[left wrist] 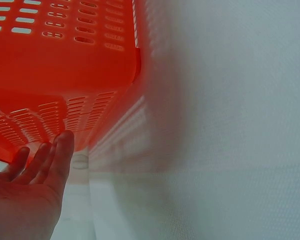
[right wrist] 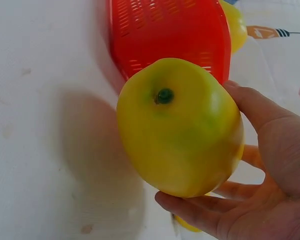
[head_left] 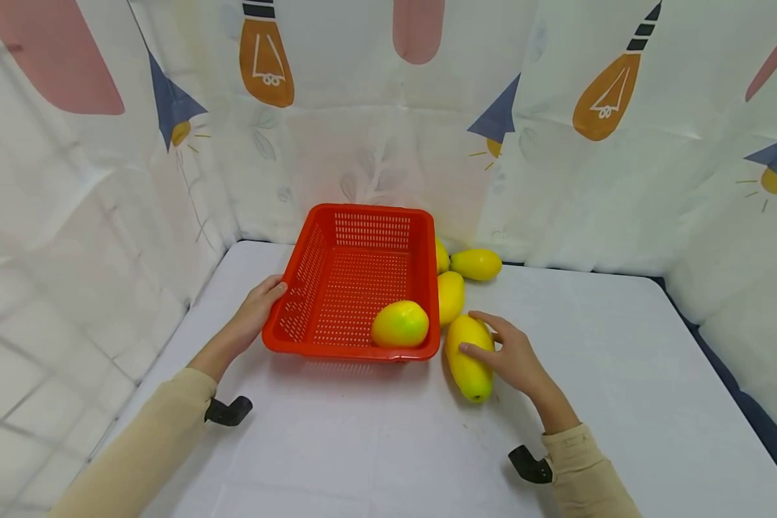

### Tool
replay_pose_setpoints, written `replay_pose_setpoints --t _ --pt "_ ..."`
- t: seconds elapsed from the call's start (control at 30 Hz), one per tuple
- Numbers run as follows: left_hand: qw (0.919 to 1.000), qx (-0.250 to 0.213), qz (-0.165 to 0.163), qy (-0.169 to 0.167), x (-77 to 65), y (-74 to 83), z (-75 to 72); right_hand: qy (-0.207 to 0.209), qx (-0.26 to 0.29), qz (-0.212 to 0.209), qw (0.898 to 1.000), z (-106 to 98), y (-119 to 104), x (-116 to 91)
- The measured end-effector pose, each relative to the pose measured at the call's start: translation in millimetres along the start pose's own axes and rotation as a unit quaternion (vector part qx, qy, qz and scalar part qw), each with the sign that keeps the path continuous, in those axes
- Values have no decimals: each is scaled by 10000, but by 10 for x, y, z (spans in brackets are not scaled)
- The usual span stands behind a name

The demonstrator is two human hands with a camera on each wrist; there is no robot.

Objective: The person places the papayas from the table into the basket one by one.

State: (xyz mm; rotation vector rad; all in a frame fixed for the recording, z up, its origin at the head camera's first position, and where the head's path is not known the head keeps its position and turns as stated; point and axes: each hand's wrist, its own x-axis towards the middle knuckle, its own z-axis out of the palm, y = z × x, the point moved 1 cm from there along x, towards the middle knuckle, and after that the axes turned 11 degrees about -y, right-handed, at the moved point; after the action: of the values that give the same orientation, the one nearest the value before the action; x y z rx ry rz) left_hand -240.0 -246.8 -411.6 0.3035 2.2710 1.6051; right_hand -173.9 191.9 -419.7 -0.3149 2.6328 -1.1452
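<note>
A red plastic basket [head_left: 356, 352] faces me with a single yellow-green mango [head_left: 399, 324] in its near right corner. My left hand [head_left: 257, 311] holds the basket's left side, thumb at the rim; in the left wrist view its fingers [left wrist: 64, 155] lie along the perforated outer wall. Just right of the basket, my right hand [head_left: 506, 352] grips a long yellow mango [head_left: 470, 363] between thumb and fingers. Seen close in the right wrist view, this mango [right wrist: 185, 135] shows a dark green stem end and a greenish flush.
Several more yellow fruits, among them one by the basket's right wall [head_left: 451, 296] and one farther back [head_left: 478, 265], lie on the white-covered table [head_left: 375, 439]. Patterned white curtains [head_left: 388, 144] close off the back and sides. Black fittings [head_left: 229, 411] stick out at both sleeves.
</note>
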Motion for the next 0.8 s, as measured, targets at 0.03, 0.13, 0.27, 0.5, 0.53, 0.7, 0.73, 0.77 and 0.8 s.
replay_pose_setpoints --t 0.03,0.13,0.27,0.5,0.53,0.7,0.73,0.77,0.8 --pt "10000 -8 12 3 2 -2 0 2 7 7 10000 -6 -5 0" --pt "10000 -24 18 10 5 -2 1 -3 25 34 10000 -20 -22 -4" --pt "9999 -100 49 13 2 -3 6 -17 60 68 10000 -35 -44 -16" --pt "9999 -102 24 49 6 -15 2 30 132 -30 9999 -64 -72 -35" --pt "9999 -104 10 51 7 -18 1 41 127 -51 9999 -67 -75 -37" --pt "9999 -90 -23 51 12 -25 -5 65 132 -116 9998 -81 -89 -47" --pt "9999 -96 -22 52 12 -23 -2 70 123 -114 9998 -84 -89 -50" --pt "9999 -94 -19 44 11 -21 -1 75 131 -115 9998 -88 -90 -53" --pt "9999 -96 -16 36 10 -19 0 80 128 -120 9998 -91 -92 -56"
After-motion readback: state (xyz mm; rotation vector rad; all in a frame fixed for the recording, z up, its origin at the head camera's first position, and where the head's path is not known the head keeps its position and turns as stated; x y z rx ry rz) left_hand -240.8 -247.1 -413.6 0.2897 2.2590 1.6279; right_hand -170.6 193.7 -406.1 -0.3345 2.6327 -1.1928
